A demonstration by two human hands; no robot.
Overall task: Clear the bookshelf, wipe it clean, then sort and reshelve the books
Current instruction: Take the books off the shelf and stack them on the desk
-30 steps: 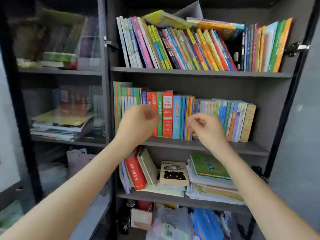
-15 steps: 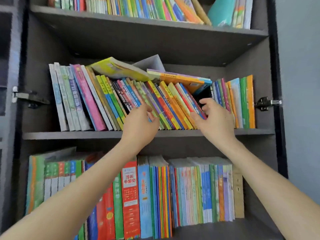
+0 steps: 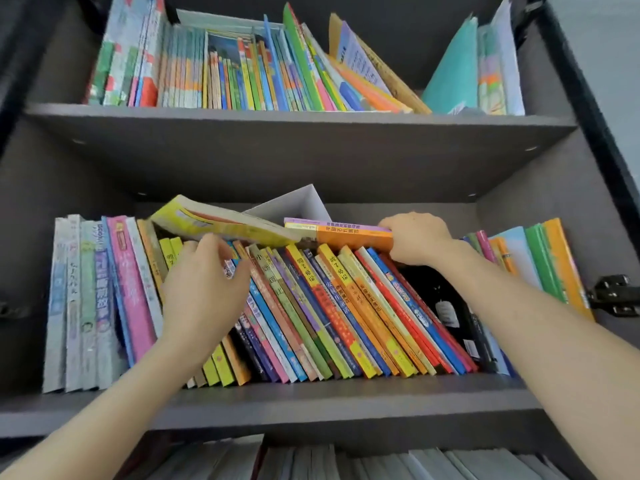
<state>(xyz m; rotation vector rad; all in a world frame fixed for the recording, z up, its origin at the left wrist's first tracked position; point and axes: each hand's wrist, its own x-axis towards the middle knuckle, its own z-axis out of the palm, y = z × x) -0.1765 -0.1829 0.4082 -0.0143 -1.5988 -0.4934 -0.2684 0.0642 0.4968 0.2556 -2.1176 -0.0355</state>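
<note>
- The bookshelf (image 3: 346,133) is still full, with nothing taken off it yet; both arms reach up to its middle shelf (image 3: 346,403).
- A long row of thin, bright leaning books (image 3: 346,313) fills that shelf, their tops tipped to the left.
- The left hand (image 3: 204,289) is at the tops of those books near the left end of the lean. Its fingers are curled over the spines and the thumb is close by. From here I cannot tell whether its grip has closed on a book or only rests there.
- A yellow book (image 3: 221,223) lies flat across the top of the row, just above the left hand.
- An orange book (image 3: 346,233) with a purple edge also lies on top of the row, its left end meeting the yellow one.
- The right hand (image 3: 415,237) has its grip on the right end of the orange book, fingers curled over the top edge.
- A grey box (image 3: 298,206) sticks up behind the two flat books.
- A black book (image 3: 446,306) sits below the right wrist.
- Pale upright books (image 3: 86,306) stand at the far left, and green and orange ones (image 3: 547,261) at the far right.
- The shelf above holds another crowded row (image 3: 225,74) and a teal folder (image 3: 457,74).
</note>
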